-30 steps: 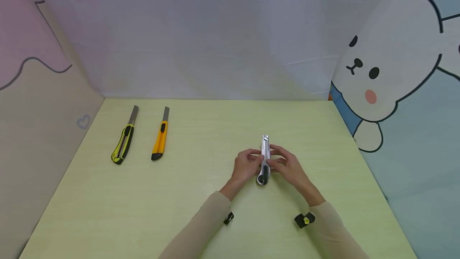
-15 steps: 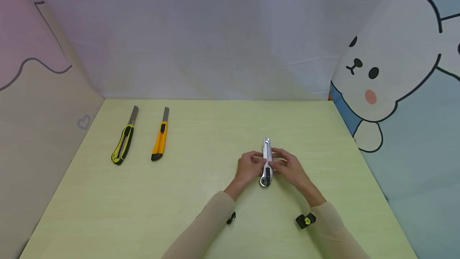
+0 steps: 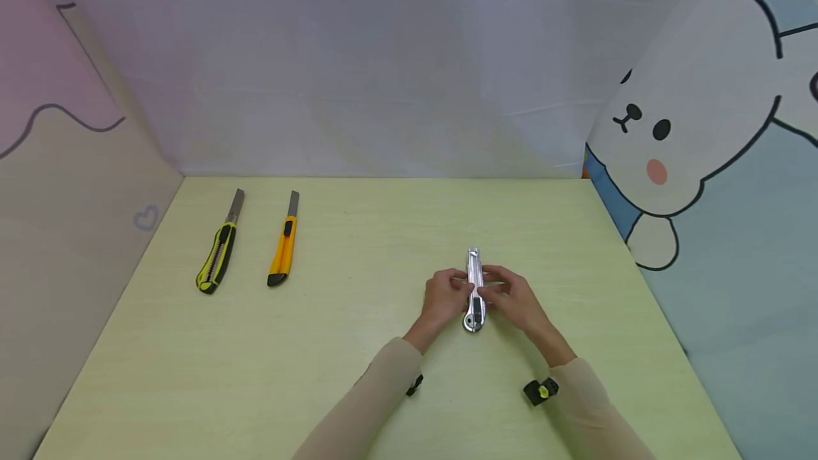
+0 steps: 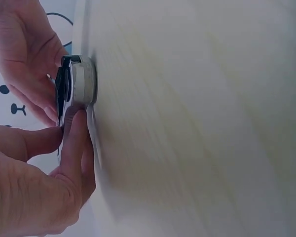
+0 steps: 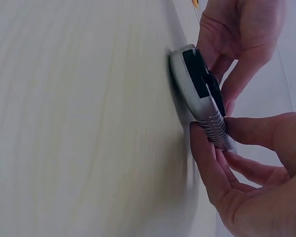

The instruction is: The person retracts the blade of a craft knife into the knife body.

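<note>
A silver utility knife (image 3: 475,275) with a black slider stands lengthwise between my two hands, right of the table's middle, its round end toward me. No blade shows beyond its far tip. My left hand (image 3: 444,298) pinches its left side between thumb and fingers. From the other side, my right hand (image 3: 515,299) pinches the right edge, thumb near the slider. In the left wrist view the knife (image 4: 81,84) lies close over the tabletop. The right wrist view shows fingertips (image 5: 200,136) on the ribbed edge of the knife (image 5: 200,89).
Two more utility knives lie at the table's back left, blades out and pointing away: a lime-and-black one (image 3: 217,258) and an orange one (image 3: 283,250). White cloth (image 3: 383,69) hangs behind the pale wooden table (image 3: 224,375). A printed panel (image 3: 735,233) borders the right side.
Both hands and the silver utility knife have shifted slightly toward me and to the right, mostly in the first half second. The other two knives have stayed in place.
</note>
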Demonstrator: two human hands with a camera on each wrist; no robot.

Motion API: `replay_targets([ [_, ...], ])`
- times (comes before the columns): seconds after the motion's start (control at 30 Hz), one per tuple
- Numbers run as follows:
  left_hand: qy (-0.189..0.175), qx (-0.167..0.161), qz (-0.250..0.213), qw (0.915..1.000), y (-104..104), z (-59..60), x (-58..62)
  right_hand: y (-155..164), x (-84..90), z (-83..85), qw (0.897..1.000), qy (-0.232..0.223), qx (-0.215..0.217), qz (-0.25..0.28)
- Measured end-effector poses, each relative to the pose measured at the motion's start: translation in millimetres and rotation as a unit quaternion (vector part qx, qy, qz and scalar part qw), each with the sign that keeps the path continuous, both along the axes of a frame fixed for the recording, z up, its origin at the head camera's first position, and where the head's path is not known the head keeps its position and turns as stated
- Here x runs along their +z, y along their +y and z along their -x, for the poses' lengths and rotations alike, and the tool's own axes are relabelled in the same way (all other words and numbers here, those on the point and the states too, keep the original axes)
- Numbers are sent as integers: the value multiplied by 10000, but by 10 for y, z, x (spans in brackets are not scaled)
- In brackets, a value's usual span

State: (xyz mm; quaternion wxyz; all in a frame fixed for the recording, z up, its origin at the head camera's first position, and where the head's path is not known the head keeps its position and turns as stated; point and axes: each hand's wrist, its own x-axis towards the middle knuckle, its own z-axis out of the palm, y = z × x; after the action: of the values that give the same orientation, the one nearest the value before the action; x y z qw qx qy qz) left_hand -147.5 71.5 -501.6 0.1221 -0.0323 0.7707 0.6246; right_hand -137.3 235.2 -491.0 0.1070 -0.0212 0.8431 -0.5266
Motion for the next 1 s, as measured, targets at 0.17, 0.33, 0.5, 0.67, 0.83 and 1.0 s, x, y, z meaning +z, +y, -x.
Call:
replay_targets([
  [0.17,75,6,138,9999,8,20,-16,-5,-30,10,9996,77,-13,-258],
  [0.33,164,37,218,9996,20,35,-28,-8,-50,15,9989,233,6,-418],
  [0.5,206,75,260,9994,31,38,-25,-10,-66,2,9976,484,-3,-504],
  [0.67,0,51,108,9999,40,42,-20,-9,-65,-6,9974,190,-237,-649],
  [0.83,121,7,307,9995,27,46,-29,-17,-62,-11,9969,11,-353,-708],
  [1.0,332,-8,697,9970,3,39,-14,-26,-50,-19,9970,-3,-332,-698],
])
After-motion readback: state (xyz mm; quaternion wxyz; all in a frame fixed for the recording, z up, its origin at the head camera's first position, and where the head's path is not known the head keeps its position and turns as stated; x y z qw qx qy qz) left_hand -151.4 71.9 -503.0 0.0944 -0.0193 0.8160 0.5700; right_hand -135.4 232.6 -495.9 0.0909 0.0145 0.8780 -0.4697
